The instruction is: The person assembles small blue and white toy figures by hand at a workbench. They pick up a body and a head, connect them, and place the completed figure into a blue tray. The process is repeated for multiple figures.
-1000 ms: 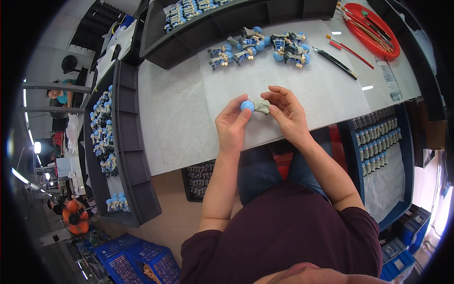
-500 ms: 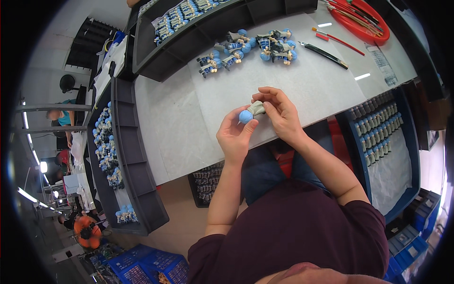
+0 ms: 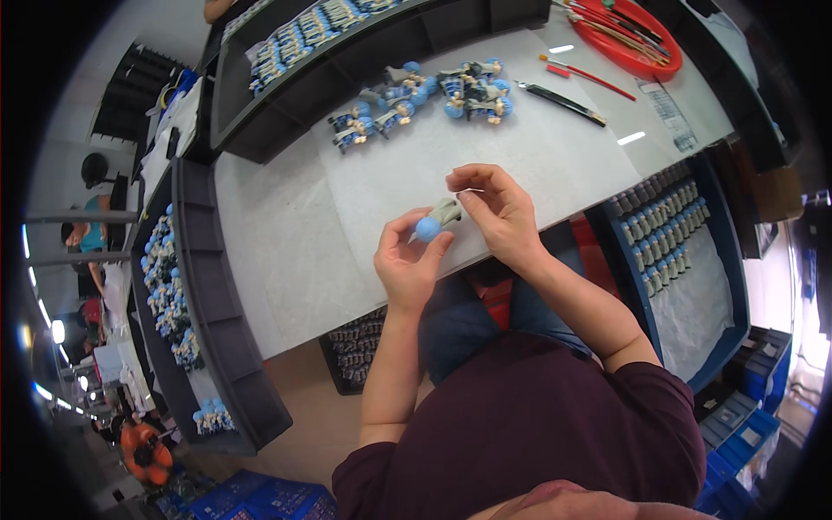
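A small figurine with a round light-blue head and a pale grey-green back is tilted over the white table sheet. My left hand is closed on it, thumb and fingers either side of the head. Just beyond its pale end hovers my right hand, fingers curved and thumb apart from them, with nothing visible in between. Farther back on the sheet lies a loose group of similar figurines, with another cluster to its right.
A grey crate with rows of figurines borders the far side; another grey crate stands left. At right, a blue tray holds figurines in rows. A black-handled knife, a red paintbrush and a red brush basin lie far right.
My right hand has come off the figurine's pale end, and its fingers have drawn slightly away. The left hand keeps hold of it. The whole view has shifted a little.
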Demonstrator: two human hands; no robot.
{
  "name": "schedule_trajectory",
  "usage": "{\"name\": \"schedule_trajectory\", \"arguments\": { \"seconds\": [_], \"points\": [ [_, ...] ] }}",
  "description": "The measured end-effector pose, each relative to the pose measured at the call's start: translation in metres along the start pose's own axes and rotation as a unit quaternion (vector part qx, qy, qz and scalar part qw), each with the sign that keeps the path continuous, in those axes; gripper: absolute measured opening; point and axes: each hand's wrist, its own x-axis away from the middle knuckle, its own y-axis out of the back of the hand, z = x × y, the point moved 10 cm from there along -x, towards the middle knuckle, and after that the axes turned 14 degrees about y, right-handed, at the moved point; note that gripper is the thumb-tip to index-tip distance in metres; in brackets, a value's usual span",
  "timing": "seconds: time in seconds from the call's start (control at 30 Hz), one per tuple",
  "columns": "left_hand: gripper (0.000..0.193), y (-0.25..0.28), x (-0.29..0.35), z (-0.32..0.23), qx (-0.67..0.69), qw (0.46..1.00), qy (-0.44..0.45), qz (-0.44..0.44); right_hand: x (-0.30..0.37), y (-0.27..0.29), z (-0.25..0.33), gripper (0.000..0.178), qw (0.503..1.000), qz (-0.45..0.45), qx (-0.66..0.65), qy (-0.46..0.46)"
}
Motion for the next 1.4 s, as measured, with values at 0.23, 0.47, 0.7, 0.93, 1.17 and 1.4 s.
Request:
{"name": "schedule_trajectory", "arguments": {
  "seconds": [0.23, 0.47, 0.7, 0.93, 1.17, 1.4],
  "points": [
    [0.033, -0.011, 0.004, -0.002, -0.025, 1.0, -0.002, 0.013, -0.04, 0.099, 0.028, 0.016, 0.956, -0.014, 0.277, 0.092],
    [0.029, -0.012, 0.0, -0.006, -0.047, 0.999, -0.006, 0.003, -0.115, 0.198, 0.045, 0.018, 0.875, -0.054, 0.468, 0.117],
    [0.028, -0.009, 0.001, -0.006, -0.062, 0.998, -0.009, 0.001, -0.156, 0.172, -0.003, 0.019, 0.764, 0.098, 0.629, 0.102],
    [0.03, -0.006, -0.002, -0.003, -0.046, 0.999, -0.005, -0.003, -0.127, 0.188, -0.013, 0.021, 0.975, -0.111, 0.167, -0.092],
    [0.029, -0.006, -0.003, -0.001, -0.059, 0.998, 0.009, -0.001, -0.08, 0.125, 0.003, 0.036, 0.986, -0.087, -0.018, -0.145],
    [0.028, -0.006, -0.004, 0.0, -0.041, 0.999, 0.011, 0.011, -0.05, 0.084, -0.009, 0.039, 0.972, -0.075, -0.113, -0.194]
  ]
}}
